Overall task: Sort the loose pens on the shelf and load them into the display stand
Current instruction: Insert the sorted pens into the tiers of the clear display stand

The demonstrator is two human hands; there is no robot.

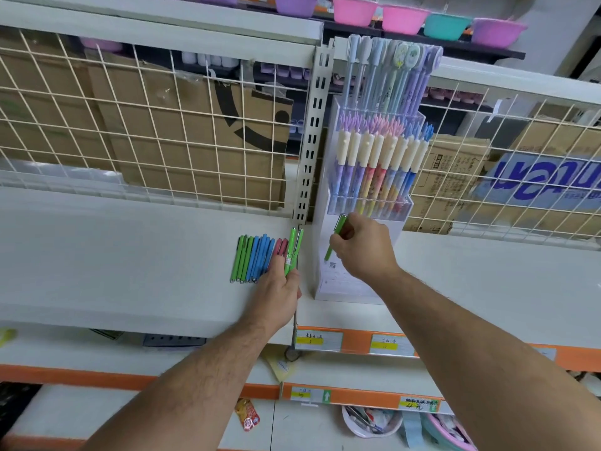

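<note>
A row of loose pens [255, 259], green, blue and pink, lies side by side on the white shelf [130, 255]. My left hand [276, 288] rests at the row's right end and grips two green pens [294, 249] that point away from me. My right hand [364, 249] holds one green pen [338, 234] upright in front of the lowest tier of the clear display stand [354, 288]. The stand's upper tiers are full of pastel pens [380, 157].
A slotted metal upright [310, 141] stands between the pen row and the stand. Wire mesh panels [146, 125] back the shelf, with cardboard boxes behind. Orange price strips [357, 343] line the shelf edges below. Coloured bowls [403, 19] sit on the top shelf.
</note>
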